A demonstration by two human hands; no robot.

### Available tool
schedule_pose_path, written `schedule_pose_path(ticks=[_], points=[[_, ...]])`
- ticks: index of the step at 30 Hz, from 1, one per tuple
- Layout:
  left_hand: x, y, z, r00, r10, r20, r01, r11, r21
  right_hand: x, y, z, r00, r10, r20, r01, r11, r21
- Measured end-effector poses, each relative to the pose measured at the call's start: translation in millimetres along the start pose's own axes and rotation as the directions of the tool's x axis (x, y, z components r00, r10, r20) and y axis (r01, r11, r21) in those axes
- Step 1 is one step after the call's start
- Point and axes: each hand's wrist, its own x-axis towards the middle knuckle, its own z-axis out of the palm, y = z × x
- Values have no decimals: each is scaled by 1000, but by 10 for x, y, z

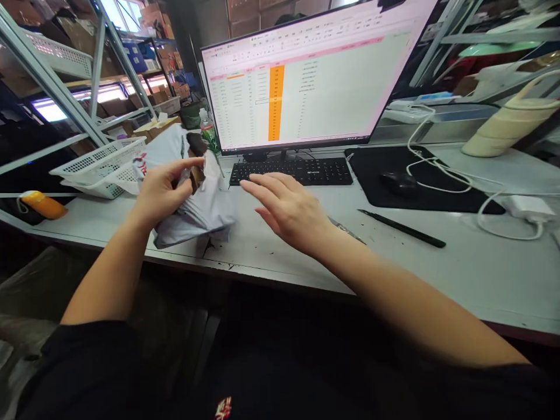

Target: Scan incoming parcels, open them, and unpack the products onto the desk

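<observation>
White bag (203,207), in left grip (160,191); contents (198,175), mostly hidden

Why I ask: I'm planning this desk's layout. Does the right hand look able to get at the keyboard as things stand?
Probably yes: the right hand looks empty and is close to the keyboard, with nothing seen between them; the plastic bag is further left.

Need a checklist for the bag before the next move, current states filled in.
1. Left hand on the white bag: ok, at its opening.
2. Right hand on the bag: not ok, apart from it.
3. Right hand free: ok, nothing visible in it.
4. Contents identified: cannot tell, only something brown shows at the opening.
5. Black pen-like tool clear of the bag: ok, well to its right.
</observation>
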Motion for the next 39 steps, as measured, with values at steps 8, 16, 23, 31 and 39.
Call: schedule_pose_path(ticks=[8,16,23,31,39], points=[[-190,49,-223,993,16,116,-3,994,-106,185,-78,200,992,-114,-62,109,991,-81],[35,367,9,850,316,421,-405,904,139,-154,-314,59,963,-264,60,268,960,-82],[290,650,455,785,224,577,-522,741,422,-242,-384,-64,960,-263,98,274,953,-126],[556,254,322,930,20,368,-259,747,612,-973,-296,-7,952,-66,300,83,996,-42],[394,380,463,854,228,468,-417,838,353,-344,-312,99,994,-74,86,69,996,58]])
